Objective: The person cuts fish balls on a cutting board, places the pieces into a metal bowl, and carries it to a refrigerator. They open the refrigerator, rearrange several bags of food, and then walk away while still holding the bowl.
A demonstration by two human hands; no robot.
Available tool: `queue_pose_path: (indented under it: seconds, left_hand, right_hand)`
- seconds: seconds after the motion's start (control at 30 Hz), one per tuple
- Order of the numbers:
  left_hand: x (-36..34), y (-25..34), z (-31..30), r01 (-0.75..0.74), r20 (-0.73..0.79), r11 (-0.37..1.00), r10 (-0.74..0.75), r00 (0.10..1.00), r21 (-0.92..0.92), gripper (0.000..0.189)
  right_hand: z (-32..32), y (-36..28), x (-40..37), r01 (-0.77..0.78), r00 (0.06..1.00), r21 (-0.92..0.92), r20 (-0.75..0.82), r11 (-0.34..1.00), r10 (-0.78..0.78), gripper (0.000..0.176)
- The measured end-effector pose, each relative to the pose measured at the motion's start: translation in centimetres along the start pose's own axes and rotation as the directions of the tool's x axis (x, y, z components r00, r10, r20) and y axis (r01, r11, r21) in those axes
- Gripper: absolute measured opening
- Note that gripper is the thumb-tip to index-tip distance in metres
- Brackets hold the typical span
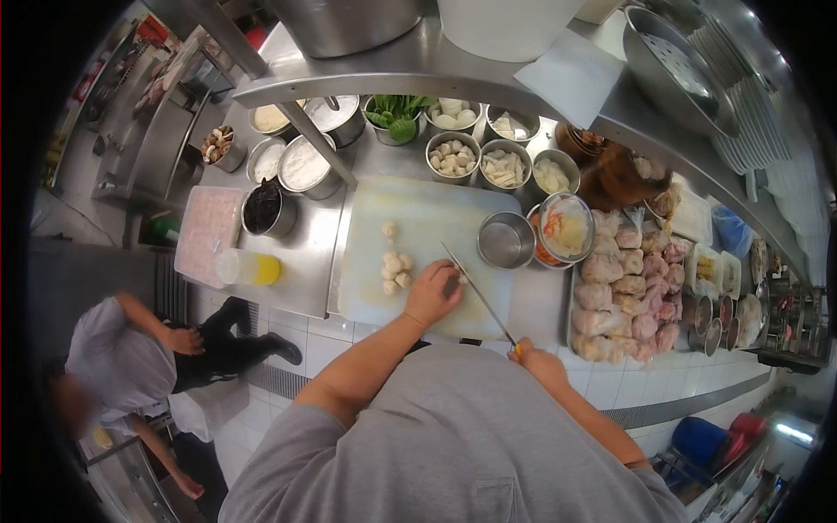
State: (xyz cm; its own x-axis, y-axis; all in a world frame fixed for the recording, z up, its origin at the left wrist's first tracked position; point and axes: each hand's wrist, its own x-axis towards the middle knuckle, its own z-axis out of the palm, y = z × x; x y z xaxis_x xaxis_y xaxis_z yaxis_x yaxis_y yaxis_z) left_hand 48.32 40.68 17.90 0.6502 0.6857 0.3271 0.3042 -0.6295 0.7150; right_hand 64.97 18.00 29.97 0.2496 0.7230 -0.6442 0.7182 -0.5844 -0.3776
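Observation:
My right hand (537, 361) is closed around the yellow handle of a long knife (482, 295), its blade slanting across the pale cutting board (366, 304). Fingers bent, my left hand (433, 294) presses a small pale piece, probably a button mushroom (462, 280), against the board beside the blade. The fingers hide most of it. Left of that hand lies a small cluster of whole pale button mushrooms (397, 264). A round metal bowl (506, 241) stands on the board's right part.
Metal tubs of cut ingredients (503, 166) and leafy greens (395, 115) line the back, under a steel shelf (366, 84). A tray of raw meat (623, 292) is at right. At left are a pink-filled container (207, 234) and a yellow-liquid container (253, 268). Another person (131, 340) is further left.

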Motion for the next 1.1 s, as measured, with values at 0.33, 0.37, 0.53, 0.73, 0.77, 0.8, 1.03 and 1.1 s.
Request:
queue_pose_path:
  seconds: [0.33, 0.37, 0.53, 0.73, 0.77, 0.8, 1.03, 1.1]
  left_hand:
    - [0.5, 0.2, -0.2, 0.054, 0.013, 0.997, -0.053, 0.999, -0.056, 0.033]
    - [0.4, 0.2, -0.2, 0.056, 0.011, 0.997, -0.055, 0.998, -0.056, 0.033]
    - [0.4, 0.3, -0.2, 0.056, 0.009, 0.997, -0.056, 0.998, -0.056, 0.032]
    - [0.0, -0.5, 0.3, 0.107, 0.024, 0.992, -0.106, 0.994, -0.072, 0.044]
    - [0.1, -0.3, 0.2, 0.105, 0.022, 0.992, -0.104, 0.994, -0.072, 0.044]
    - [0.2, -0.1, 0.1, 0.114, -0.006, 0.989, -0.115, 0.993, -0.096, 0.048]
    - [2.9, 2.2, 0.0, -0.103, 0.186, 0.967, 0.060, 0.981, 0.232, 0.051]
    - [3.5, 1.6, 0.9, -0.152, 0.223, 0.958, 0.097, 0.970, 0.245, 0.045]
  right_hand:
    - [0.6, -0.2, 1.3, -0.077, 0.997, -0.022, 0.026, 0.997, 0.078, 0.034]
    - [1.2, 0.1, 1.9, -0.072, 0.997, -0.031, 0.009, 0.997, 0.072, 0.035]
    - [4.2, 1.6, 5.5, 0.002, 0.997, -0.013, -0.082, 1.000, -0.003, 0.036]
    - [2.6, -0.4, 6.6, 0.040, 0.988, 0.031, -0.153, 0.999, -0.035, 0.036]
    - [2.2, -0.4, 6.3, 0.094, 0.980, 0.075, -0.185, 0.993, -0.078, 0.037]
    - [1.8, -0.4, 5.8, 0.096, 0.979, 0.072, -0.185, 0.993, -0.081, 0.037]
    - [0.3, 0.3, 2.2, 0.112, 0.929, 0.178, -0.368, 0.978, -0.039, 0.042]
    - [0.1, 0.8, 1.8, 0.128, 0.916, 0.175, -0.397, 0.976, -0.049, 0.042]
